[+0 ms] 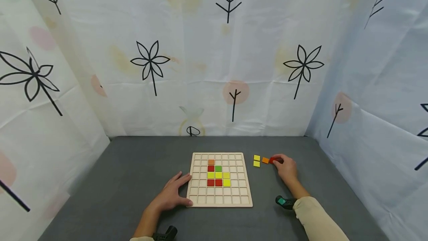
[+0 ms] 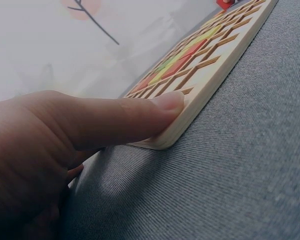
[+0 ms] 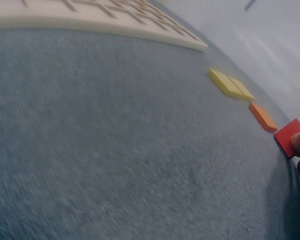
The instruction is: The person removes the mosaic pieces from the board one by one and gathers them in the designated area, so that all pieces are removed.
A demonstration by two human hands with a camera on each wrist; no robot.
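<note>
On the table lies a wooden grid board (image 1: 235,191) with square recesses, several filled by red, yellow, green and orange tiles. My left hand (image 1: 170,193) rests at its left edge, fingers spread; in the left wrist view the straight thumb (image 2: 140,116) presses on the near corner of the rim. To the right of the board, my right hand (image 1: 287,168) pinches a red square tile (image 3: 287,137), which is tilted up in the right wrist view. Just beside that tile lies an orange tile (image 1: 265,160), then two yellow tiles (image 1: 256,164) nearer the board.
The grey table (image 1: 150,155) runs back to a white patterned curtain (image 1: 190,84), which also closes off both sides. Each wrist wears a dark strapped device (image 1: 285,202).
</note>
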